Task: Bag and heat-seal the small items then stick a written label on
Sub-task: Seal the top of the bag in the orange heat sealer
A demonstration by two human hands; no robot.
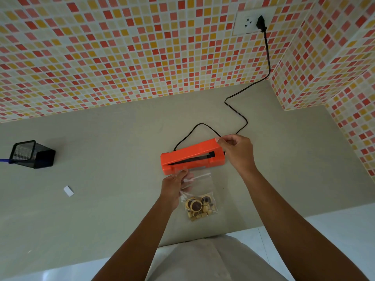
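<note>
A black wire-mesh pen holder (33,154) lies tipped on the grey tabletop (105,151), a blue pen (5,160) poking out; mosaic-tiled wall (121,47) behind.

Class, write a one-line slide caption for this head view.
Left hand feeds filled bag toward orange sealer; right hand grips its lid.

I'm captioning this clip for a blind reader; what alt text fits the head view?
A person's left hand holds a clear bag of small items at an orange sealer while the right hand grips the sealer's end. A white label and a mesh pen holder lie to the left on the grey counter.
</note>
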